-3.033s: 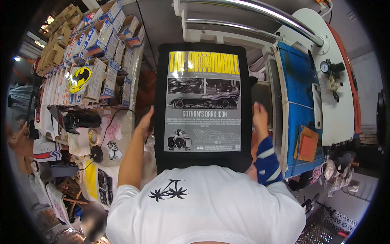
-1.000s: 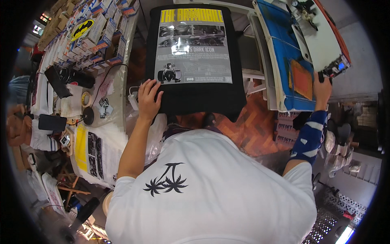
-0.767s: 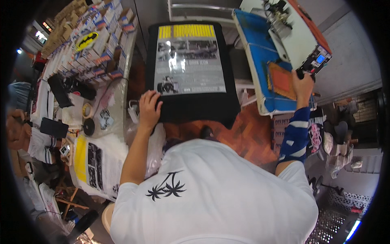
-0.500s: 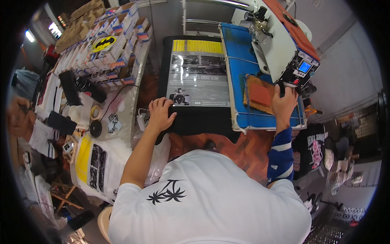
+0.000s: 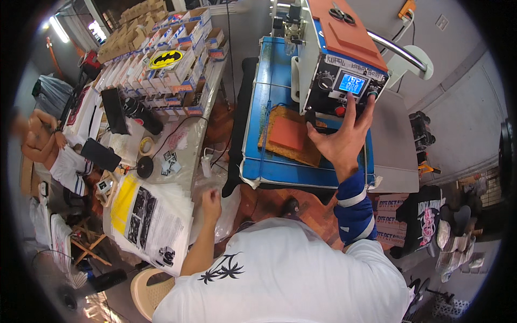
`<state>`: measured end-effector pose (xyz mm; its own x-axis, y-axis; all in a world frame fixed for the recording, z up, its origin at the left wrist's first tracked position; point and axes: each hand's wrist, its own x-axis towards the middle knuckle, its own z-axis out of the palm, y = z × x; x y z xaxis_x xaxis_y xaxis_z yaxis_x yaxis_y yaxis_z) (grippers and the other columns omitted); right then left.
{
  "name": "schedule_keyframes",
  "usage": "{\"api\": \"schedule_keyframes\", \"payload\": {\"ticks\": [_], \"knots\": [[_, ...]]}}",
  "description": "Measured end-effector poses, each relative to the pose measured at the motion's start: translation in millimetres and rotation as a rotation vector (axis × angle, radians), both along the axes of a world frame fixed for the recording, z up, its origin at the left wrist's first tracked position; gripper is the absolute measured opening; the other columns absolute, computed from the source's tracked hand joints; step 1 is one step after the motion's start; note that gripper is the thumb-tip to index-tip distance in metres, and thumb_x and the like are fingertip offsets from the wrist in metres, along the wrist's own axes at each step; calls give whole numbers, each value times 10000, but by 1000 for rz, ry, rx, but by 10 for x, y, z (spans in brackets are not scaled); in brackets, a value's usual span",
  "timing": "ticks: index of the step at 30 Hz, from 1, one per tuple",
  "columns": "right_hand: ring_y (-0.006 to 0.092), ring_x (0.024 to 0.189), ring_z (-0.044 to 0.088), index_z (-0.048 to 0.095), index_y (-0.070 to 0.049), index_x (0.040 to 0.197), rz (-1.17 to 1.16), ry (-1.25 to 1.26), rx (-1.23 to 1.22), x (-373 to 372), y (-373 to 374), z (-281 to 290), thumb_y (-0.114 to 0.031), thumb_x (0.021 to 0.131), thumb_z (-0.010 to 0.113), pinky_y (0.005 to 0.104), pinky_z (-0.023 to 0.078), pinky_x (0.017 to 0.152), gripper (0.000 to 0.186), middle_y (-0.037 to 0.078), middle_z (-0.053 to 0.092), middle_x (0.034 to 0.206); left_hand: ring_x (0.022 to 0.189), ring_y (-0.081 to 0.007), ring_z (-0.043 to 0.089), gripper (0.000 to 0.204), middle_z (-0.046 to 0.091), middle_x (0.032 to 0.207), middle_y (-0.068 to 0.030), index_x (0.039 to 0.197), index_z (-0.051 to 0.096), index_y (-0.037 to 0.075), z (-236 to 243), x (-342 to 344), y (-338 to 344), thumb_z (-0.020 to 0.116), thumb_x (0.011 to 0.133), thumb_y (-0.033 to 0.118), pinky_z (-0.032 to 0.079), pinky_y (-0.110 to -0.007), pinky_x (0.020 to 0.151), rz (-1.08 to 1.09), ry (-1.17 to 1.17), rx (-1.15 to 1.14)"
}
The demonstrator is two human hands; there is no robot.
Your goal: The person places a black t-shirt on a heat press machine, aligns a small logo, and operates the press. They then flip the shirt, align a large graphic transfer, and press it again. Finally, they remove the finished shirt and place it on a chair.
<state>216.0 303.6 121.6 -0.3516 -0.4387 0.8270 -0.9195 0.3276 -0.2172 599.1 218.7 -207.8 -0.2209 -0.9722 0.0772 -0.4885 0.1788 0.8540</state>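
My right hand reaches over the press's blue upper platen, fingers spread, fingertips at the buttons of the control box with a lit blue display; the thumb is by a black handle. An orange pad lies on a ragged mat on that platen. Beneath it the black fabric shows only at the edges; its printed sheet is covered. My left hand hangs low beside clear plastic, fingers curled; whether they hold anything is hidden. Nearby lies a stack of printed sheets.
The left table carries stacked boxes, a black bottle, tape and cables. A shirtless person is at far left. A plastic chair, a fan and cartons stand around me. Scissors lie atop the control box.
The blue platen has swung left over the printed sheet and black fabric. My right hand moved left with it to the buttons; my left hand left the fabric and dropped lower.
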Motion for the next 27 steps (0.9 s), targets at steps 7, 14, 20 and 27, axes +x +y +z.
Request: {"api": "schedule_keyframes", "payload": {"ticks": [7, 14, 20, 27], "knots": [[575, 1399, 342, 473, -100, 1492, 25, -35, 40, 377, -224, -2, -421, 594, 928, 647, 348, 1131, 1057, 372, 292, 1553, 958, -341, 714, 338, 734, 1030, -212, 1073, 735, 9, -1393, 1309, 2080, 615, 950, 300, 553, -446, 827, -273, -539, 762], [588, 1397, 356, 500, -188, 1493, -31, 132, -140, 263, -331, -125, -526, 649, 880, 684, 388, 1078, 986, 314, 286, 1598, 983, -384, 730, 351, 745, 1044, -224, 1026, 778, 34, -1647, 1772, 3170, 602, 920, 318, 572, -483, 815, -54, -572, 610], [640, 1425, 242, 578, -250, 1413, 31, -7, -98, 350, -283, -111, -519, 672, 901, 761, 369, 1016, 852, 286, 210, 1647, 820, -359, 752, 244, 757, 872, -196, 862, 804, 78, -1532, 929, 3322, 628, 831, 244, 588, -497, 669, 124, -679, 604], [555, 1463, 256, 620, -100, 1292, 516, -50, -173, 96, 34, -133, -355, 901, 733, 699, 289, 1128, 480, 279, 303, 1600, 1025, -387, 711, 345, 751, 1016, -205, 958, 797, 67, -817, -446, 3919, 624, 885, 356, 550, -491, 932, 102, -462, 689]]}}
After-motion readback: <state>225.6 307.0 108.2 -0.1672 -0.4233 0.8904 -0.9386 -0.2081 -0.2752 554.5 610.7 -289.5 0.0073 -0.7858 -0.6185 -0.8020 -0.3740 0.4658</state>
